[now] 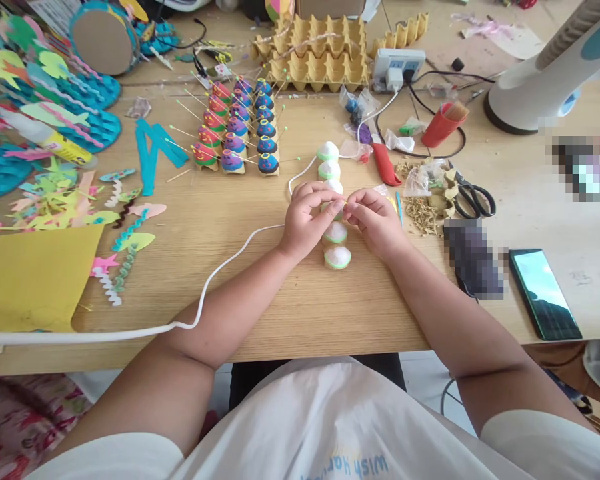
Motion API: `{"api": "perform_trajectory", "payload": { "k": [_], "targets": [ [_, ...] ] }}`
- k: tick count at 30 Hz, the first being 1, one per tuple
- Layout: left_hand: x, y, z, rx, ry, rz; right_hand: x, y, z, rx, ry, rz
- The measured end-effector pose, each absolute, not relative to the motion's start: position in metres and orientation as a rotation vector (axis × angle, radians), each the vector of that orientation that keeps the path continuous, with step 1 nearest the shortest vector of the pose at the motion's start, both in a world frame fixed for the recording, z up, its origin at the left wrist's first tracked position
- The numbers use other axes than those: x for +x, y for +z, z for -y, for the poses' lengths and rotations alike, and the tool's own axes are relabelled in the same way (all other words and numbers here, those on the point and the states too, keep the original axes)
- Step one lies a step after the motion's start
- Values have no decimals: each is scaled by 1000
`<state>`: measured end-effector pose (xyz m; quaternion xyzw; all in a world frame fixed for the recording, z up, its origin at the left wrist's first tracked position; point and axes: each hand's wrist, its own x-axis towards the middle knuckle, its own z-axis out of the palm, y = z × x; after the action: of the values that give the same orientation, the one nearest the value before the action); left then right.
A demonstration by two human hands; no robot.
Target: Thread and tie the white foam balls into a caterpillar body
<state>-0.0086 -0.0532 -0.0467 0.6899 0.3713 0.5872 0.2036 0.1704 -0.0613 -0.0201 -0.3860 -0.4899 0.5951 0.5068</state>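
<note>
My left hand (307,219) and my right hand (375,219) meet fingertip to fingertip above a row of egg-carton cups (337,257). Each cup has a white domed top and a light green band round its rim. Both hands are closed in a pinch, with a tiny yellowish bit between them that is too small to name. My fingers partly cover the middle cups of the row. Left of the row stand painted egg-carton cups (233,127) in blue, purple and red, with thin green-tipped sticks poking out.
A white cable (220,261) runs past my left forearm. Scissors (473,198), a red cup of sticks (445,125) and a phone (545,293) lie to the right. Egg cartons (315,53) and a power strip (399,63) are behind. Yellow foam sheet (35,277) and paper cutouts lie left.
</note>
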Motion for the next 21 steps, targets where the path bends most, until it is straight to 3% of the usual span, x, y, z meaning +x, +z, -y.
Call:
{"api": "perform_trajectory", "payload": {
  "k": [21],
  "targets": [
    [-12, -45, 54, 1997, 1529, -1097, 170, -19, 62, -945, 1446, 1161]
  ]
}}
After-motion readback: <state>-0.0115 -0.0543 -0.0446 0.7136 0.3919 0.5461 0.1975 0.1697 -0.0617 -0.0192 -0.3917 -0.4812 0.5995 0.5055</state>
